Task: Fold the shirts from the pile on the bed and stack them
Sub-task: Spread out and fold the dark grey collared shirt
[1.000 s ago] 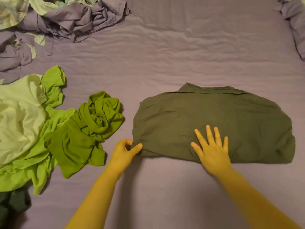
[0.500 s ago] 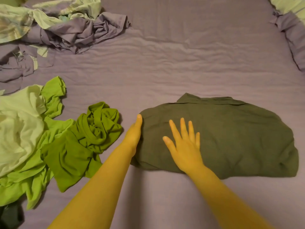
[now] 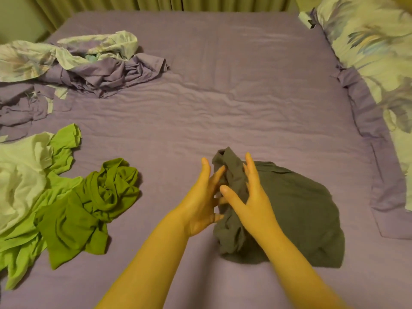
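- Shirt, dark olive and part-folded, lay on the purple bed in the near middle, just right of centre; its right half was flat and its left edge was lifted into a bunched ridge between the hands.
- It looked light, limp and soft, with no stiffness to keep a crease unaided, so I judged it would sag wherever it was not supported.
- The best hold seemed to be the doubled left edge, taken at its near and far corners so the flap could go over evenly; a grab at mid-cloth would likely just crumple it.
- Left hand stood on edge at the left side of the ridge, palm facing right, fingers pointing away and only lightly bent; they touched the cloth, though how far they went beneath it could not be seen.
- Right hand lay over the ridge from the right, fingers spread and straight, thumb reaching left; it pressed the fabric rather than pinching it.
- Both forearms came up from the near edge and converged on the shirt.
- Pile of bright and pale green shirts sat unfolded at near left, well apart from the olive one.
- Rumpled sheets lay at far left, and a floral pillow at far right.
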### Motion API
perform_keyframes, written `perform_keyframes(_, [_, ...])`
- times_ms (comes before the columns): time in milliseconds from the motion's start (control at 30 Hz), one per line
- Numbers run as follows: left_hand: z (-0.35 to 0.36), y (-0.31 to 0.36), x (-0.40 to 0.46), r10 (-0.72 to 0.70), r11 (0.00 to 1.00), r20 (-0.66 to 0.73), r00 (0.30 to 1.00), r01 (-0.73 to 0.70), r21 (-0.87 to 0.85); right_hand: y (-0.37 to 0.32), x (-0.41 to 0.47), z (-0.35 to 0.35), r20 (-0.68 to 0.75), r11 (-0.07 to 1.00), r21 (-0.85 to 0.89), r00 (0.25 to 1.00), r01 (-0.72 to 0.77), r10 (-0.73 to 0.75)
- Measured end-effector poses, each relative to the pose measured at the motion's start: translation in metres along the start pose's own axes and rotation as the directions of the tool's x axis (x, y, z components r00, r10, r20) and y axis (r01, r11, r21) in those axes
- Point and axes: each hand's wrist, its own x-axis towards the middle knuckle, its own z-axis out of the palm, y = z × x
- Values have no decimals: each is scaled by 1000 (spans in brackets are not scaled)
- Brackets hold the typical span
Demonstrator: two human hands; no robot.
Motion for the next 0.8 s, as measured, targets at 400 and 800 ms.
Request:
perform_keyframes(400, [158, -87, 89, 124, 905, 29, 992, -125, 408, 95, -25, -170, -233, 926, -293, 957, -240, 174])
perform_keyframes(800, [73, -122, 157, 527, -357, 163, 834, 43, 933, 135, -10, -158, 50, 243, -969, 997, 35, 56])
